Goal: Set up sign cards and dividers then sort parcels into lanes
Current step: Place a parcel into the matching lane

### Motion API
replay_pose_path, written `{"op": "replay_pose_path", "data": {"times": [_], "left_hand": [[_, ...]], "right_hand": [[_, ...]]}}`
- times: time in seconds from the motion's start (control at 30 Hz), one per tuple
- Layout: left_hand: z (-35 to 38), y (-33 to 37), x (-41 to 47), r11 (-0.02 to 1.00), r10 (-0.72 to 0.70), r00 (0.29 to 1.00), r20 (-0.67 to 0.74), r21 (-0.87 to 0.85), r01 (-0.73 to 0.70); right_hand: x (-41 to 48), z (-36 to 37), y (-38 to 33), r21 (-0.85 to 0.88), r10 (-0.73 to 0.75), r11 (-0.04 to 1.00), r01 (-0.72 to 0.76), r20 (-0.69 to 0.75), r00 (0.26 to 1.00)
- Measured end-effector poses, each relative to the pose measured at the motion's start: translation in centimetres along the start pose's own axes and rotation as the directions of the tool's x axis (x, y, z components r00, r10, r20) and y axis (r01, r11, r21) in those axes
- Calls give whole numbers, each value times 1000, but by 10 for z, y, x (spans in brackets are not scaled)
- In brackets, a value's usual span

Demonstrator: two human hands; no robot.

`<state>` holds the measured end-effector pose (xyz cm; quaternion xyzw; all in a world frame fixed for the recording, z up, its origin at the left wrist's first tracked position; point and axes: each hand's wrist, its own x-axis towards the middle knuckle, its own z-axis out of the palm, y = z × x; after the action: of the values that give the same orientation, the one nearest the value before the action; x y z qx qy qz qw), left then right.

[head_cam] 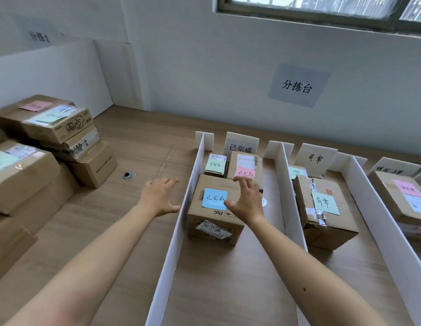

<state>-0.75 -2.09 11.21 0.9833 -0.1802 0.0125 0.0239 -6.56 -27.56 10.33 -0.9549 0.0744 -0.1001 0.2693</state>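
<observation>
A pale wall (204,67) runs along the far side. At its top right, a dark-framed window (322,10) lets in daylight. A grey-blue paper sheet (299,84) with black characters is stuck to the wall on the right. At the far left, a white board (52,74) stands against the wall. The wood-grain surface (139,137) has a round cable grommet (129,175) on its left part.

Both bare forearms reach forward from the lower edge of the view, roughly parallel. The left hand (159,197) is spread, fingers straight and splayed, thumb angled out to the right, holding nothing. The right hand (246,200) is likewise spread (fingers slightly bent at the tips), thumb pointing left toward the other hand.
</observation>
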Motion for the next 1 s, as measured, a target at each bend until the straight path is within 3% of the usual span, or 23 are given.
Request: {"op": "replay_pose_path", "data": {"times": [0.23, 0.63, 1.0], "left_hand": [[-37, -64, -41, 961, -195, 969, -152, 169, 220], [-79, -185, -149, 864, -412, 888, -202, 223, 452], [-121, -311, -283, 746, -581, 761, -288, 187, 640]], "right_hand": [[7, 9, -58, -132, -127, 983, 129, 22, 992], [-14, 51, -209, -80, -332, 937, 341, 114, 937], [-77, 113, -384, 54, -439, 898, 437, 199, 876]]}}
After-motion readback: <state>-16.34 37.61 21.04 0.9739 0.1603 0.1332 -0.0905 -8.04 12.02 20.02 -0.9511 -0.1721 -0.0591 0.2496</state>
